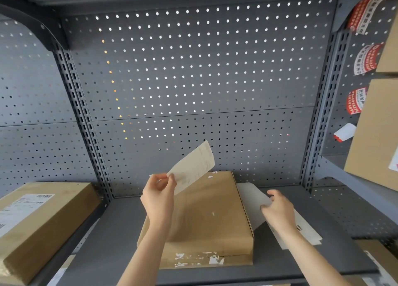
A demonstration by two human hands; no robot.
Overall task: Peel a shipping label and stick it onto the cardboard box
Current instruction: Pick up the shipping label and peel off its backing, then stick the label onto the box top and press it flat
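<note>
Holding a peeled label above the box, ready to stick it down

Nearest, the flat brown cardboard box (206,219) lies on the grey metal shelf (112,242), its top bare; the right hand (279,210) pinches the white backing sheet (254,196) just beside the box's right edge; the left hand (159,196) pinches the pale rectangular shipping label (193,166) aloft; next it must be lowered flat, square to the box edges, with open room above

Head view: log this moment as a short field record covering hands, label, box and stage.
left hand: pinches the label, raised above the box
right hand: holds a white sheet, apparently the backing, at the box's right edge
cardboard box: flat on the shelf, top bare of any label
stage: label looks peeled, not yet stuck
</note>
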